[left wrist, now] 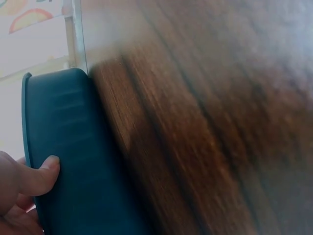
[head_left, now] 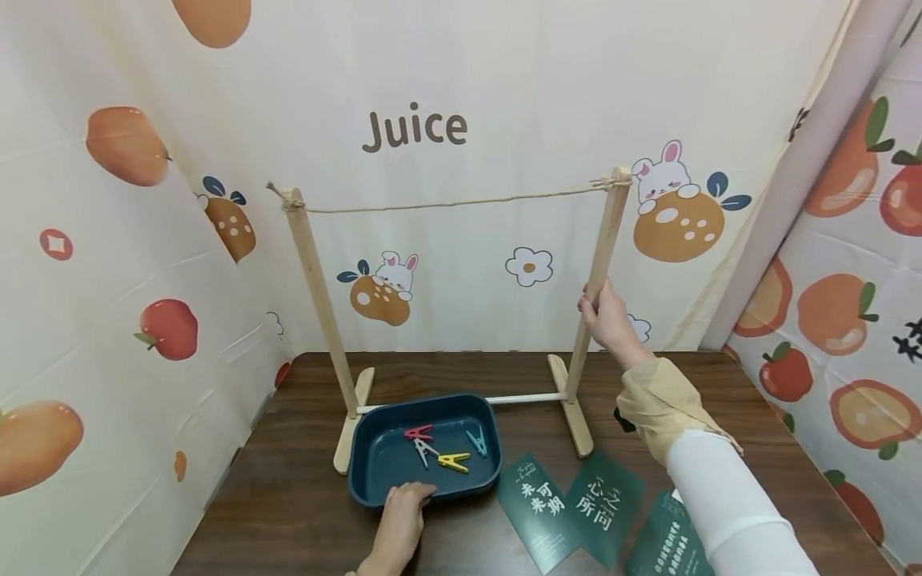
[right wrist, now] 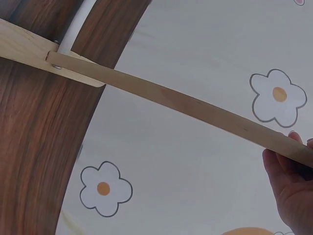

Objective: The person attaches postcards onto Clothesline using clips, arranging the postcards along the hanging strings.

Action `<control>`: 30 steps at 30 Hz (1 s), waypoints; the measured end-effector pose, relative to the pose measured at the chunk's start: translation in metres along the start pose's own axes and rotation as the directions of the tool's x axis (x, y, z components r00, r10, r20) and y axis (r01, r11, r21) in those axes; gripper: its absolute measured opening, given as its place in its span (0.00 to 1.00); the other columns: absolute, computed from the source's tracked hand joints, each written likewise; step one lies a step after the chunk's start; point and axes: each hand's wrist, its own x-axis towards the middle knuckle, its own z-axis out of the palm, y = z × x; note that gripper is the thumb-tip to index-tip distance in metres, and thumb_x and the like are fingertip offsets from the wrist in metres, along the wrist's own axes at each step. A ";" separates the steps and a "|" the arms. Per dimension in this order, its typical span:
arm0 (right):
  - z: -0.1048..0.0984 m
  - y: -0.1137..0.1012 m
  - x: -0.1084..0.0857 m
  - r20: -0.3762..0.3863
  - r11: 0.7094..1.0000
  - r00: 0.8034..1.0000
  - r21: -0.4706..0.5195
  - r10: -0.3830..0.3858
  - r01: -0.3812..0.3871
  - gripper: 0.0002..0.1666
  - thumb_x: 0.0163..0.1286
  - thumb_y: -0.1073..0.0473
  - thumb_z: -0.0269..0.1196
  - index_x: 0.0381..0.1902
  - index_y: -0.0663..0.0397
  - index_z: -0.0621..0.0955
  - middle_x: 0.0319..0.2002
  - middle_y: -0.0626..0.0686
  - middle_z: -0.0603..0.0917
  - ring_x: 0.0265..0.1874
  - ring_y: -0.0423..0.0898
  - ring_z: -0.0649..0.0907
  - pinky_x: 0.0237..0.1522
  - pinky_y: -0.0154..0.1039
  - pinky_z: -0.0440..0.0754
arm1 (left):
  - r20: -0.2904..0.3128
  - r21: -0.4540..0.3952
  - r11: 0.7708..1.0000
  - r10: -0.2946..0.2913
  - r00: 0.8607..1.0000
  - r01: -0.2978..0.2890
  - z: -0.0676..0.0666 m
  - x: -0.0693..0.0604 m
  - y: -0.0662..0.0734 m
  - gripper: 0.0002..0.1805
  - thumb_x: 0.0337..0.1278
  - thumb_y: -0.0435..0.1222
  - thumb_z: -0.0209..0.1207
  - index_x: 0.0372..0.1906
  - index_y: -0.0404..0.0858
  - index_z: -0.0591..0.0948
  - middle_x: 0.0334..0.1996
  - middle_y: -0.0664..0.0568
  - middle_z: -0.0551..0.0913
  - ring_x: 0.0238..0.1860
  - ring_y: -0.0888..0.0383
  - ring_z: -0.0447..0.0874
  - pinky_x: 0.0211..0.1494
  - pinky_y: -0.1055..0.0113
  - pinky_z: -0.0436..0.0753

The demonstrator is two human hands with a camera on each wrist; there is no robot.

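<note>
My left hand pinches the near rim of a dark blue plastic basin. In the left wrist view its thumb presses the basin's outer wall, with the other fingers over the rim. Inside the basin lie a red clothespin, a white clothespin, a yellow clothespin and a blue clothespin. My right hand grips the right wooden post of a small clothesline frame; the right wrist view shows the fingers round this post. A twine line runs between the post tops.
Green cards with white writing lie on the brown wooden table, right of the basin. The left post stands on a wooden foot behind the basin. A white crossbar joins the feet. A printed curtain hangs behind.
</note>
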 end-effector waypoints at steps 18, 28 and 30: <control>-0.019 0.008 -0.008 -0.061 0.998 0.998 -0.064 -0.027 0.023 0.09 0.63 0.72 0.46 0.41 0.71 0.64 0.29 0.67 0.77 0.31 0.59 0.77 0.33 0.51 0.75 | -0.026 0.000 0.995 0.100 0.995 -0.100 0.005 0.008 -0.001 0.12 0.40 0.19 0.58 0.28 0.37 0.83 0.25 0.53 0.83 0.27 0.58 0.79 0.27 0.66 0.71; -0.028 0.013 -0.012 -0.090 0.996 0.995 -0.089 -0.040 0.032 0.09 0.62 0.72 0.48 0.40 0.71 0.65 0.28 0.66 0.77 0.29 0.57 0.77 0.31 0.50 0.75 | -0.042 -0.013 0.989 0.144 0.989 -0.145 0.008 0.014 0.003 0.13 0.40 0.18 0.57 0.27 0.37 0.84 0.25 0.54 0.82 0.27 0.58 0.78 0.29 0.65 0.72; -0.030 0.014 -0.012 -0.091 0.995 0.995 -0.094 -0.045 0.036 0.09 0.62 0.72 0.48 0.40 0.71 0.65 0.27 0.66 0.77 0.29 0.57 0.77 0.31 0.50 0.75 | -0.044 -0.015 0.989 0.150 0.988 -0.150 0.009 0.015 0.003 0.13 0.40 0.18 0.57 0.27 0.37 0.84 0.25 0.54 0.82 0.27 0.59 0.78 0.29 0.65 0.73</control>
